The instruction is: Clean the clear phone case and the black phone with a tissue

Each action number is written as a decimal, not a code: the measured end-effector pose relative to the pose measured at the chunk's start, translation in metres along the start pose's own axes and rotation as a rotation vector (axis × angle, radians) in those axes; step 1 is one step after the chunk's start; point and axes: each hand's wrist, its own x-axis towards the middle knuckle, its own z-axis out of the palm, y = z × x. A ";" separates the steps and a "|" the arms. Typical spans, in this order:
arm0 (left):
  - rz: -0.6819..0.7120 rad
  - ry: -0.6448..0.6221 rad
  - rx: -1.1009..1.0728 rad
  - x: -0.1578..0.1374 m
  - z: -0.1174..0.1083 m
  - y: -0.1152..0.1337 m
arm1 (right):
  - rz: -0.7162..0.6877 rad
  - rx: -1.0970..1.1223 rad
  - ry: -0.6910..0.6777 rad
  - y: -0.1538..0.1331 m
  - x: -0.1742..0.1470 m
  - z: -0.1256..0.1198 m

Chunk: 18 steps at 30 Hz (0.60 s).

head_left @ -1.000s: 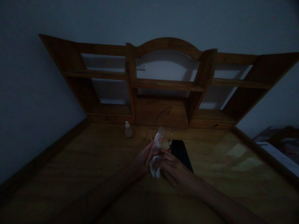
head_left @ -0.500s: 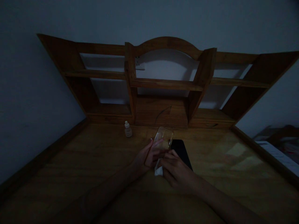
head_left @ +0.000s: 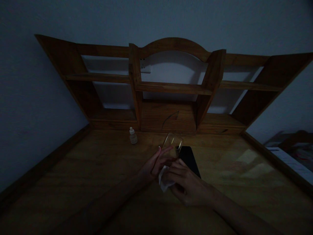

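Note:
A clear phone case (head_left: 173, 141) with a camera cutout rests in my left hand (head_left: 152, 165), whose fingers support it from behind and along its left side. In my right hand (head_left: 188, 182) a crumpled white tissue (head_left: 164, 179) is pinched against the lower part of the case. My right fingers hide the case's bottom end. Just right of the case, a black phone (head_left: 191, 160) lies flat on the wooden desk, its near left part covered by my right hand.
A small dropper bottle (head_left: 133, 136) with a white cap stands left of the case. Behind it rises a wooden shelf unit (head_left: 168, 86) against the wall, with a socket (head_left: 145, 66) behind it. Raised edges border the desk (head_left: 93, 163). The room is dim.
The tissue has shifted slightly left and down and shows more of itself beside my right fingers. The case's tilt in my left hand differs a little. Bottle and phone stay put.

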 end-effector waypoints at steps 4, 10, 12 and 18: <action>0.018 0.022 0.082 -0.005 0.004 0.000 | -0.015 0.031 0.005 -0.003 0.002 0.002; 0.035 0.108 0.105 -0.012 0.022 0.006 | 0.016 -0.020 -0.013 0.000 0.002 0.005; 0.040 0.142 0.111 -0.013 0.025 0.007 | 0.035 -0.043 -0.011 0.002 0.002 0.007; -0.019 0.094 0.140 -0.008 0.015 0.004 | 0.046 -0.045 0.023 0.004 0.002 0.006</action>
